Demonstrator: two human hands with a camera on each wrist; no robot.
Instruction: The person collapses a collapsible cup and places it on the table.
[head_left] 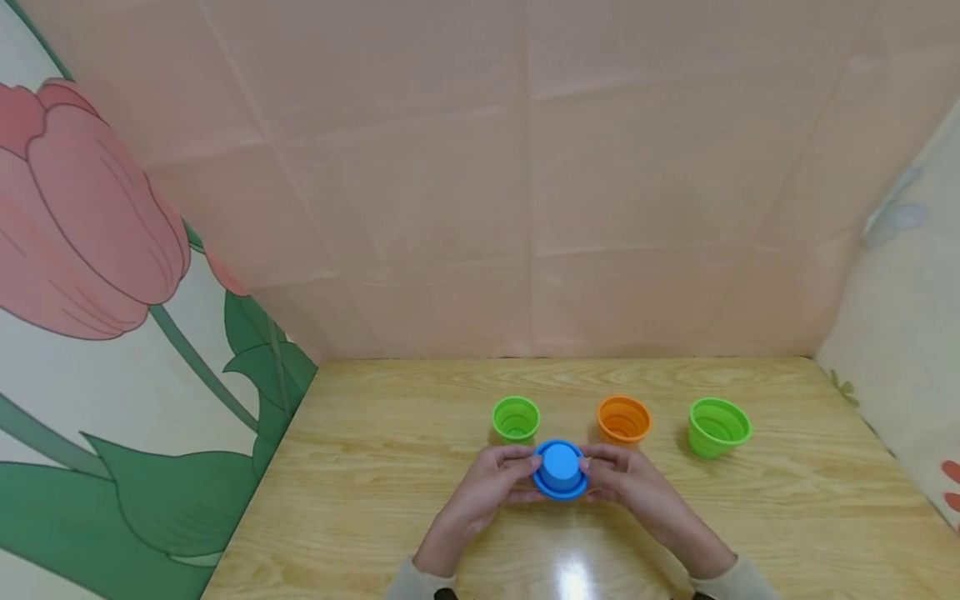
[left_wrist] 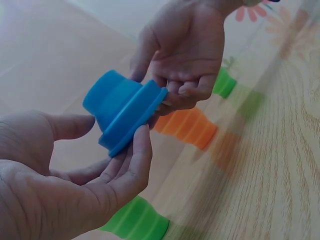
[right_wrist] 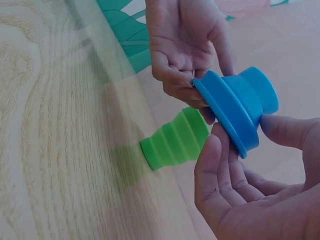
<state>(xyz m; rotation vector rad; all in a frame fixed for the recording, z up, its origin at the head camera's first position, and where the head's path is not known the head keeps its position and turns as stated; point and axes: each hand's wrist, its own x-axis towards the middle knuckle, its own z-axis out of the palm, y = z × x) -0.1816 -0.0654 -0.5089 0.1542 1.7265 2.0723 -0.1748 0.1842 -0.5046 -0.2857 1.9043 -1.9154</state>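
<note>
A blue collapsible cup point(head_left: 560, 468), partly folded, is held above the table between both hands with its base toward the head camera. My left hand point(head_left: 492, 483) grips one side of it, thumb on the cup's wall and fingers under the rim. On the opposite side my right hand point(head_left: 632, 483) holds it the same way. In the left wrist view the cup point(left_wrist: 120, 112) tilts, its narrow base up and left. The right wrist view shows its wide rim point(right_wrist: 220, 117) resting on the fingers.
Behind the hands, a green cup point(head_left: 516, 419), an orange cup point(head_left: 624, 419) and a larger-looking green cup point(head_left: 718, 427) stand in a row, mouths up. They sit on a wood-grain table point(head_left: 360, 483). A pinkish cloth point(head_left: 420, 192) hangs at the back, and a tulip-printed panel point(head_left: 97, 217) borders the left.
</note>
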